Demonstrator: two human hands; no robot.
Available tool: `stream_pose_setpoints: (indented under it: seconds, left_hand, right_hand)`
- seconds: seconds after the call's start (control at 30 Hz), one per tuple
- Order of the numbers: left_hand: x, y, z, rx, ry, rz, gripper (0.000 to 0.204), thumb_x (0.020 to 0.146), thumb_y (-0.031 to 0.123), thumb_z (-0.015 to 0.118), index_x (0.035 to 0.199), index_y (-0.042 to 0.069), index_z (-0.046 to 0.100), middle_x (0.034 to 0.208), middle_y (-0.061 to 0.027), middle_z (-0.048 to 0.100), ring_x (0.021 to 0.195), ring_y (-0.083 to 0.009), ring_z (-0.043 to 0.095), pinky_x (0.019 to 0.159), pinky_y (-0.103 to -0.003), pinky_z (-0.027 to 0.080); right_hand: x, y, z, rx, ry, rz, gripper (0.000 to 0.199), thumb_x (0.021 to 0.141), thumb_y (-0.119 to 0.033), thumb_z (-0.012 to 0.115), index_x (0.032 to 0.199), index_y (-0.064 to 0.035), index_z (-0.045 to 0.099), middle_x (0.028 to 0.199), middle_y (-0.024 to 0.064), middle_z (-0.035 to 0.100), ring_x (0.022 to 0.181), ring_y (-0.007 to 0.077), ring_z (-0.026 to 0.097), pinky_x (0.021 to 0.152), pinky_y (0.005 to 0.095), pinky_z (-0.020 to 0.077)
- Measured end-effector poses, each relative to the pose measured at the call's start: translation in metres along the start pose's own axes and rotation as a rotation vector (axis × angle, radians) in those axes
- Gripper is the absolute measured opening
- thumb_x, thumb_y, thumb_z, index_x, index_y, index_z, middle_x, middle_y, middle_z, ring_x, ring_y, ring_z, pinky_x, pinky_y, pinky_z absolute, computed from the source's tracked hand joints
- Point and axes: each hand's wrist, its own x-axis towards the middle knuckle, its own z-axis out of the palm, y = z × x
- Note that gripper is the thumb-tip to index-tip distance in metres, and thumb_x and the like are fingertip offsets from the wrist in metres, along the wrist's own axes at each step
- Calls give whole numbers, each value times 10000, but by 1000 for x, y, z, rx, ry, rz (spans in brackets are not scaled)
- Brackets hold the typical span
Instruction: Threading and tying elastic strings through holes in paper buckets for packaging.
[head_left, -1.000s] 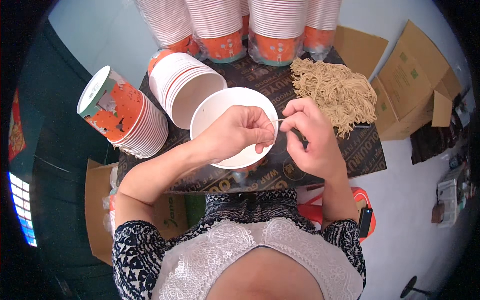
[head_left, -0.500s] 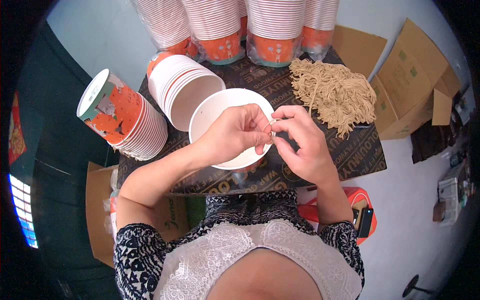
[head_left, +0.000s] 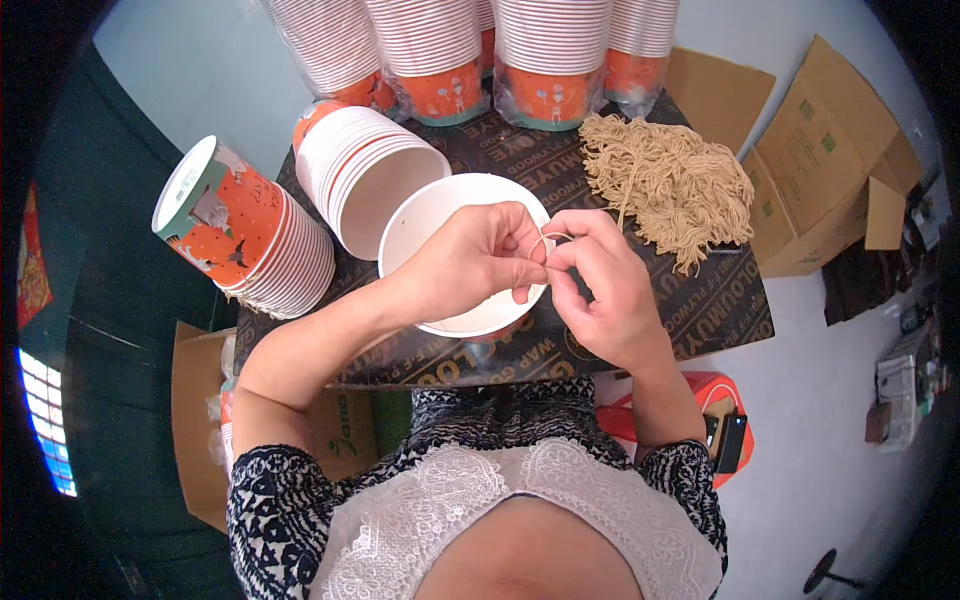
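My left hand (head_left: 480, 262) and my right hand (head_left: 608, 290) meet above the right rim of a white paper bucket (head_left: 420, 228), which stands open side up near the table's front edge. Both hands pinch a thin tan cord (head_left: 556, 236), bent into a small loop between the fingertips. Whether the cord passes through the bucket's wall is hidden by my fingers. Just behind the bucket, a nested row of paper buckets (head_left: 372, 195) lies on its side. A tangled heap of tan cords (head_left: 672, 190) rests on the table beyond my right hand.
Upside-down orange buckets (head_left: 240, 230) are stacked at the table's left edge. Plastic-wrapped bucket stacks (head_left: 550, 95) line the back of the dark table (head_left: 700, 315). Open cardboard boxes (head_left: 815, 180) stand to the right, another box (head_left: 200, 430) lower left. A red bag (head_left: 740, 455) is below right.
The cord between my fingertips now shows as a wider, rounder loop. My right fingers have shifted slightly; the bucket and everything around it stay in place.
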Motion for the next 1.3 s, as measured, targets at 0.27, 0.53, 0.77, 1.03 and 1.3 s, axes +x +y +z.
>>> stream_pose_setpoints:
  seconds: [0.27,0.53,0.77,1.03,1.3]
  left_hand:
    - [3,-1,-2,-81,-25,3,82,905,-15,649,910,-19,568,811,-64,635,751,-122,636,672,-246,510]
    - [5,9,-4,-108,-79,-72,80,884,-30,650,905,-26,572,837,-100,668,776,-151,658,740,-264,509]
    - [6,7,-5,-43,-74,-90,77,860,-12,681,884,-20,608,792,-89,683,752,-131,640,744,-253,494]
    - [4,8,-1,-13,-7,-40,93,828,-84,660,828,-14,598,763,-62,650,708,-113,615,660,-250,494]
    - [-10,-2,11,227,140,83,115,859,-58,660,884,-8,559,860,-54,630,782,-117,616,705,-250,505]
  right_hand:
    - [-7,-2,4,30,65,72,247,723,91,673,899,-17,537,1083,162,584,905,334,643,732,381,533]
    - [-13,-6,9,-9,126,13,226,729,104,666,892,-16,565,1077,138,597,845,247,628,669,330,519]
    - [-18,-5,9,-158,109,-153,229,723,113,689,895,-14,607,1060,148,600,824,252,649,684,335,530]
    - [-19,9,2,-83,94,-61,245,775,71,667,1001,-2,606,1136,169,600,825,310,651,681,374,532]
    - [-11,15,10,38,1,19,218,815,70,636,1024,23,598,1086,159,564,901,326,646,764,376,532]
